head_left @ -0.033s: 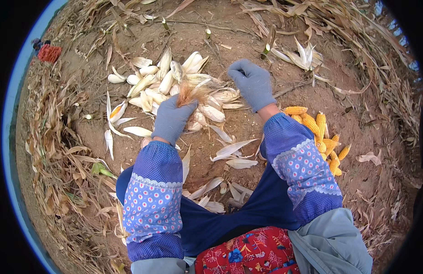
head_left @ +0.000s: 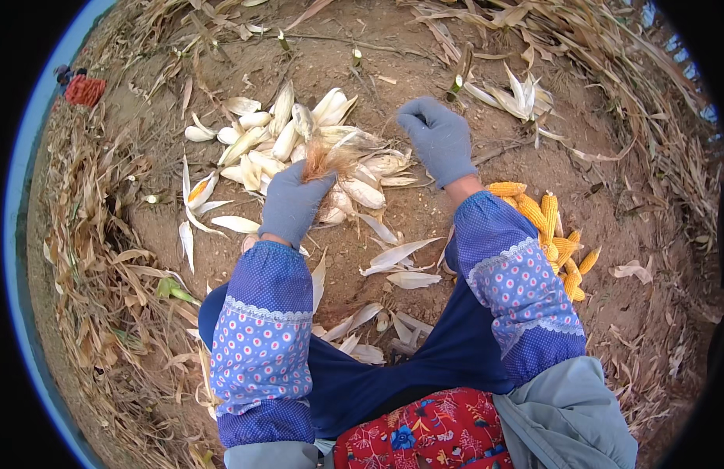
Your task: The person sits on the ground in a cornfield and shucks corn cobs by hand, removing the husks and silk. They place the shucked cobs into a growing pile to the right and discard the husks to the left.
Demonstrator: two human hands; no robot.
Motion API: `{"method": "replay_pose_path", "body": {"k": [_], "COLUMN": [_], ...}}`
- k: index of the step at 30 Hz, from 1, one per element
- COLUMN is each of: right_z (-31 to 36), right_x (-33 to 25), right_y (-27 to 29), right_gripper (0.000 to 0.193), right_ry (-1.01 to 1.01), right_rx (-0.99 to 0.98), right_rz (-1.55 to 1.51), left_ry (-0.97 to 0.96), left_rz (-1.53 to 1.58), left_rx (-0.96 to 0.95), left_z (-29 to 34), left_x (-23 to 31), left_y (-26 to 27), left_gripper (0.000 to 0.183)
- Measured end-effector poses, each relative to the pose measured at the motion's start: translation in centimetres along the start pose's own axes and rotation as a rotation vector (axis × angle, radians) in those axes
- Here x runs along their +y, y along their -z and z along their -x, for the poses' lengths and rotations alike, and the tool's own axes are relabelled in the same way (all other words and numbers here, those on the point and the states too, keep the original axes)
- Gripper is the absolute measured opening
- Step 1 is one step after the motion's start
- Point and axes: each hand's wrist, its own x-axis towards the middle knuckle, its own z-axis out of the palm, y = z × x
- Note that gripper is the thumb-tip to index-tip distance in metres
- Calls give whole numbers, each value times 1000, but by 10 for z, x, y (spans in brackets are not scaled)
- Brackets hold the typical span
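Observation:
My left hand (head_left: 290, 202), in a grey glove, is closed on a tuft of reddish-brown corn silk (head_left: 324, 161). It is held over the near side of a heap of corn ears in pale husks (head_left: 245, 144). To the right of that heap, my right hand (head_left: 439, 141), gloved in grey too, is raised over bare soil with thumb and fingers pinched together. Whatever may be between those fingertips is too fine to make out. Husked yellow corn cobs (head_left: 548, 215) lie in a pile beside my right forearm.
Loose pale husks (head_left: 401, 256) are scattered between my legs and the heap. A partly opened ear (head_left: 199, 192) lies at the left. Cut stalk stubs (head_left: 456, 83) stick up from the soil. Dry stalks and leaves (head_left: 104, 313) line both sides. A red bundle (head_left: 85, 91) shows far left.
My right hand has shifted slightly to the right and up, away from the corn silk. The left hand has barely moved and keeps its hold on the tuft.

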Motion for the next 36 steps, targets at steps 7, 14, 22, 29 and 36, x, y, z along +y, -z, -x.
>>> {"method": "replay_pose_path", "body": {"k": [7, 14, 22, 29, 36], "right_z": [-14, 16, 6, -18, -23], "right_x": [11, -20, -9, 13, 16], "right_y": [17, -13, -9, 19, 28], "right_gripper": [9, 22, 15, 13, 11], "right_ry": [-166, 89, 63, -130, -13], "right_rx": [-40, -436, -219, 152, 293], "right_rz": [-302, -202, -33, -16, 76], "left_ry": [-24, -90, -64, -52, 56], "left_rz": [-222, -301, -427, -383, -645], "left_rx": [64, 0, 2, 53, 47], "left_z": [-4, -5, -3, -8, 1], "left_x": [-12, -8, 0, -16, 6], "left_y": [6, -3, -1, 5, 6], "left_gripper": [33, 33, 32, 33, 29]}}
